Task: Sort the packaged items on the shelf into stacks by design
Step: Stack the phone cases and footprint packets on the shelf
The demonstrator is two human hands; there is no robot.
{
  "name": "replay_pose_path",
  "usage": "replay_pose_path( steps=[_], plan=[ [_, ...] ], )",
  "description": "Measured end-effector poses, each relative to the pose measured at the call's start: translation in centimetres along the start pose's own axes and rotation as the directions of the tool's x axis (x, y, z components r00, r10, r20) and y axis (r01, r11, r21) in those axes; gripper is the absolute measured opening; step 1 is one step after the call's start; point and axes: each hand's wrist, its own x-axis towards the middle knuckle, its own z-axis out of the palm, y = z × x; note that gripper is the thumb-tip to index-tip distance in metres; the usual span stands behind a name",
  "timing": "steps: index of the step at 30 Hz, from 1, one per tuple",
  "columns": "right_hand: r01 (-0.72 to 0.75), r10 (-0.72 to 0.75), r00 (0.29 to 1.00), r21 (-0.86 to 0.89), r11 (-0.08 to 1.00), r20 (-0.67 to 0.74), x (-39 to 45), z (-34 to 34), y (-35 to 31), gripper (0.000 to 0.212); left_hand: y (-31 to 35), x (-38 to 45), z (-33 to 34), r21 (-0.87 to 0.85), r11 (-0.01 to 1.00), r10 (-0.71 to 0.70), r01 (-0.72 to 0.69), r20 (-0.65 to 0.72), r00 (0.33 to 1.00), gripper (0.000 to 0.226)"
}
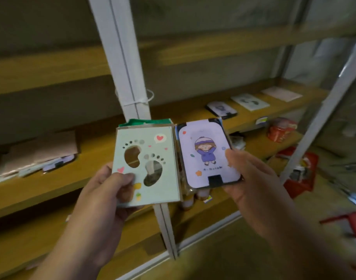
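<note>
Wooden shelving on white metal uprights [130, 81], dim light, view blurred at the edges. Far left on the middle shelf [52, 178]: a loose pile [37, 158] of packaged items, unsorted, part under brownish wrap.

Left hand [112, 190] raised in front of the upright, thumb pressed over the lower left corner of a pale green footprint card [147, 166], fingers curled behind; more packets appear to sit behind it, a green edge showing on top. Right hand [251, 178] beside it, thumb on the right edge of a lilac card with a cartoon girl [207, 156], fingers underneath. Both held face up, side by side, edges touching.

Right along the same shelf: three small stacks, lilac [221, 110], footprint [250, 102], and a pale pink one [282, 94], well apart from the hands. Red items [280, 129] on the shelf below.

Risks, as I judge: the slick wrapping and thumb-only pinches could let a packet slide out; the hidden packets behind the green card may fan and drop; a blur-quick reach could land a card on the wrong stack.
</note>
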Motion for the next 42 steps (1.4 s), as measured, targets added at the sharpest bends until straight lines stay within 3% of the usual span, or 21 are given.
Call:
replay_pose_path(
  steps=[5, 9, 14, 19, 27, 31, 36, 40, 42],
  plan=[
    [0.005, 0.026, 0.989, 0.211, 0.978, -0.145, 0.4, -6.4, -1.6, 0.037, -2.5, 3.1, 6.3, 0.012, 0.999, -0.041, 0.04, 0.123, 0.991, 0.027],
    [0.027, 0.031, 0.966, 0.22, 0.975, -0.255, 2.3, -10.7, -2.4, 0.038, -4.5, 6.8, 10.7, -0.036, 0.995, -0.091, 0.098, 0.158, 0.983, 0.025],
    [-0.026, 0.053, 0.962, 0.103, 0.994, -0.267, 8.0, -14.6, -3.2, 0.021, -6.0, 12.1, 15.7, -0.097, 0.987, -0.111, 0.128, 0.163, 0.98, 0.024],
    [-0.072, 0.075, 0.967, 0.024, 0.997, -0.243, 16.4, -17.9, -5.3, 0.023, -6.4, 18.2, 18.8, -0.101, 0.988, -0.109, 0.117, 0.09, 0.99, 0.022],
    [-0.089, 0.009, 0.971, -0.323, 0.942, -0.24, 30.3, -19.5, -5.3, 0.016, -6.4, 25.5, 20.8, -0.115, 0.986, -0.127, 0.122, -0.031, 0.991, 0.021],
    [-0.039, -0.032, 0.993, -0.584, 0.811, -0.111, 36.0, -18.3, -4.3, 0.018, -6.3, 27.0, 20.5, -0.089, 0.991, -0.107, 0.098, -0.1, 0.989, 0.02],
    [0.039, -0.053, 0.999, -0.709, 0.704, 0.001, 40.7, -15.9, -2.7, 0.03, -6.5, 27.7, 20.9, -0.058, 0.996, -0.083, 0.072, -0.228, 0.97, 0.021],
    [0.183, -0.103, 0.981, -0.949, 0.256, 0.161, 41.9, -16.5, -2.0, 0.033, -6.5, 27.8, 22.9, -0.012, 1.0, -0.025, 0.023, -0.285, 0.958, 0.017],
    [0.233, -0.079, 0.972, -0.95, 0.208, 0.221, 42.1, -17.5, -1.9, 0.032, -6.7, 27.9, 24.3, -0.014, 1.0, -0.012, 0.008, -0.319, 0.948, 0.016]
  ],
)
